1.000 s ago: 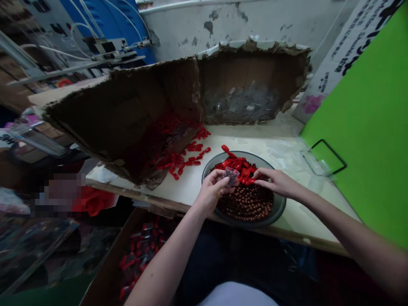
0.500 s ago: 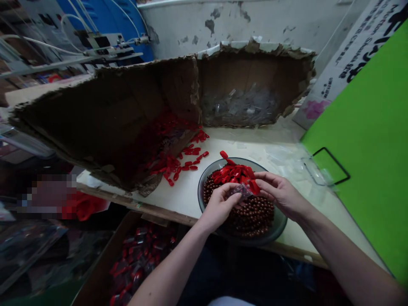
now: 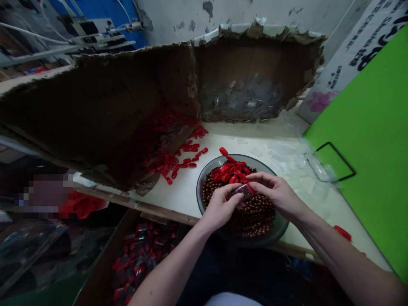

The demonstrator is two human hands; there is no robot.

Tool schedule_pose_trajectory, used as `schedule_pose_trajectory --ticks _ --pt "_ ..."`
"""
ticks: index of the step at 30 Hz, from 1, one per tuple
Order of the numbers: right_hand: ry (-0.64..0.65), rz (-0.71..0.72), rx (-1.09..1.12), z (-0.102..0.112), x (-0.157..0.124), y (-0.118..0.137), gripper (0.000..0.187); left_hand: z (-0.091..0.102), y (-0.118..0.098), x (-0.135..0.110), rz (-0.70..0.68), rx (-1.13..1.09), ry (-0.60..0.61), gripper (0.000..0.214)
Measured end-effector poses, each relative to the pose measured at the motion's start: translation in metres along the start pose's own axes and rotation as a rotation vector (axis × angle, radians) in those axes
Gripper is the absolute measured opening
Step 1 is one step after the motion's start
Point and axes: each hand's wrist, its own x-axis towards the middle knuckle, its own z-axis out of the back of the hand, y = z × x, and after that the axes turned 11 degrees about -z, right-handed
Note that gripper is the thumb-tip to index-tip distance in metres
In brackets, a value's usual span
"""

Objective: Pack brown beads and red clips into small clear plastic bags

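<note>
My left hand (image 3: 222, 205) is closed on a small clear plastic container (image 3: 241, 192) with dark contents. With thumb and fingers together, my right hand (image 3: 280, 193) grips a red cap (image 3: 251, 188) against the container's right end; whether it is fully seated I cannot tell. Both hands are over a grey bowl (image 3: 199, 187) of shiny brown beads (image 3: 259, 214). A pile of red caps (image 3: 234, 171) rests on the beads toward the bowl's far side, and one red cap (image 3: 223, 151) lies at its far rim.
A cut-open cardboard box (image 3: 153, 80) stands behind, with red caps spilling from its left part and clear plastic containers (image 3: 247, 100) in its right. Below the table edge, a carton holds red-capped containers (image 3: 140, 255). A green panel (image 3: 376, 148) borders the right; a red piece (image 3: 342, 233) lies near my right forearm.
My right hand has brought the red cap from beside the container onto its end. The view has shifted slightly, and a red piece now shows beside my right forearm.
</note>
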Motion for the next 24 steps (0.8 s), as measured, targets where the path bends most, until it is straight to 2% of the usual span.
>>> schedule_pose_trajectory --ticks 13,17,24 --pt "-0.165 0.043 0.162 -0.030 -0.004 -0.008 0.028 -0.001 0.006 -0.005 -0.016 0.026 -0.146 0.032" --pt "-0.207 0.075 0.098 -0.034 -0.004 -0.013 0.028 0.000 0.004 -0.006 -0.045 0.095 -0.173 0.031" --pt "-0.266 0.165 0.005 -0.040 -0.002 -0.016 0.027 0.000 0.008 -0.003 -0.027 0.013 -0.211 0.030"
